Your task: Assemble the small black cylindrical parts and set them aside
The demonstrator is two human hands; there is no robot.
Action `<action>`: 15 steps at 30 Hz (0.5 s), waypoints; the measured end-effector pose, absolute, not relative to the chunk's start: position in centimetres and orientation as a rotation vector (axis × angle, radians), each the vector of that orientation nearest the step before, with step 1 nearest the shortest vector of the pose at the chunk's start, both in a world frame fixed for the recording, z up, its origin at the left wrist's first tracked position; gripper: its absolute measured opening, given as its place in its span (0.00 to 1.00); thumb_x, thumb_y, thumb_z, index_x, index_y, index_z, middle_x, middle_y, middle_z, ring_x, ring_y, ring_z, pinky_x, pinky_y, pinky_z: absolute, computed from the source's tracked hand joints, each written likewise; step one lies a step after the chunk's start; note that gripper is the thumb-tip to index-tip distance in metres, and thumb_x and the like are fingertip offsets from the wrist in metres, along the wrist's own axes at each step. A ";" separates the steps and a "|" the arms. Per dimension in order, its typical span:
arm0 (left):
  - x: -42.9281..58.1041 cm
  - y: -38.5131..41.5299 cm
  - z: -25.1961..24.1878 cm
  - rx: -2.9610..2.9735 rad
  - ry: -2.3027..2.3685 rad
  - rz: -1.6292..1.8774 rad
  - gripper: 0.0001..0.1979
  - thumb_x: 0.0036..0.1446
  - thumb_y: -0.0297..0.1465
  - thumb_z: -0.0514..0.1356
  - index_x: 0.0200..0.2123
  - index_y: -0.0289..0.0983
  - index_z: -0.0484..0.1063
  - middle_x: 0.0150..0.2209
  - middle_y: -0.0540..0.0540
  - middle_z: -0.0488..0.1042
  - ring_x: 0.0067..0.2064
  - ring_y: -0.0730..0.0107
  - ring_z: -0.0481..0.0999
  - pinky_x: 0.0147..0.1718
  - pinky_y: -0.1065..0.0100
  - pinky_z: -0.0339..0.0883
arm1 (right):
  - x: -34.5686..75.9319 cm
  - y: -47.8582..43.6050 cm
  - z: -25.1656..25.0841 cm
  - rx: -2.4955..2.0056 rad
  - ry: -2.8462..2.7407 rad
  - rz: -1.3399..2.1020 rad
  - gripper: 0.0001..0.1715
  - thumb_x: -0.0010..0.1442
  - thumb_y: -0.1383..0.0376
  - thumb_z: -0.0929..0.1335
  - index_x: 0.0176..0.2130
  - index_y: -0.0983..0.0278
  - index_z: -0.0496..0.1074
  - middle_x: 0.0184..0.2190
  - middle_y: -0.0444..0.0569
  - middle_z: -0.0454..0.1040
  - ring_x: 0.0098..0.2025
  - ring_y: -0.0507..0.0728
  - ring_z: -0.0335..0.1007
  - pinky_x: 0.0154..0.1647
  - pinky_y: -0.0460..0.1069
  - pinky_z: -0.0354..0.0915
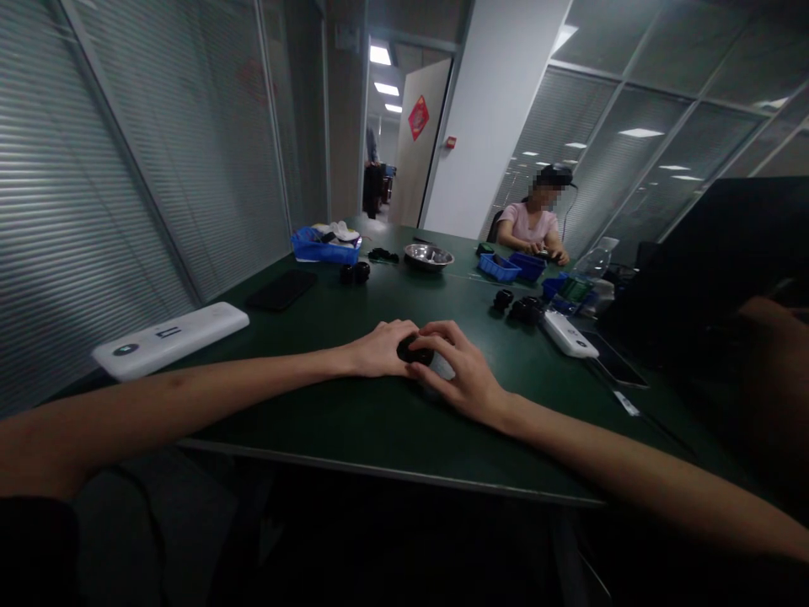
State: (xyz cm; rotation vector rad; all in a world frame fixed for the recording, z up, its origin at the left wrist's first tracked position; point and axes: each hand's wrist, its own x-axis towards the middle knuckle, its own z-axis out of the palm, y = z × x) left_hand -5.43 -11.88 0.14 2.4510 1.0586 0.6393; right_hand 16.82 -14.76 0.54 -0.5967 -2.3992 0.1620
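Observation:
A small round black part (414,351) sits between my two hands, low over the green table (354,421). My left hand (379,349) is closed around its left side, with its fingertips partly hidden. From the right, my right hand (471,378) bends over the part, its thumb and fingers pinching it. A pale, greyish patch (443,367) shows under the right fingers; I cannot tell what it is. The exact kind of the black part is too dark to make out.
A white power-bank-like device (174,337) and black tray-like slab (282,290) lie left. Farther back are a blue bin (325,249), black parts (355,273) and a steel bowl (429,257). Black parts (526,309), a white device (569,334) and a co-worker (531,226) are right.

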 end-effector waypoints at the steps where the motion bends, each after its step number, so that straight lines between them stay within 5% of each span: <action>1: -5.4 -11.9 0.2 2.452 1.051 0.640 0.23 0.54 0.44 0.69 0.49 0.38 0.73 0.51 0.41 0.75 0.53 0.49 0.76 0.51 0.54 0.68 | 16.9 -14.6 0.6 -0.623 -2.382 0.195 0.13 0.71 0.60 0.68 0.54 0.56 0.71 0.54 0.54 0.69 0.56 0.64 0.71 0.56 0.60 0.72; 7: -5.7 -11.4 0.1 2.412 1.005 0.652 0.23 0.52 0.44 0.71 0.46 0.38 0.74 0.49 0.44 0.75 0.52 0.51 0.75 0.50 0.56 0.69 | 16.8 -14.5 0.7 -0.579 -2.335 0.322 0.10 0.72 0.62 0.67 0.52 0.58 0.72 0.52 0.53 0.73 0.55 0.63 0.71 0.57 0.60 0.69; 15: -5.8 -11.5 0.4 2.323 0.938 0.619 0.30 0.53 0.45 0.72 0.55 0.37 0.75 0.58 0.40 0.74 0.60 0.47 0.72 0.59 0.54 0.63 | 16.8 -13.9 0.2 -0.718 -2.202 0.380 0.23 0.65 0.62 0.71 0.58 0.58 0.67 0.51 0.53 0.72 0.52 0.63 0.71 0.53 0.60 0.70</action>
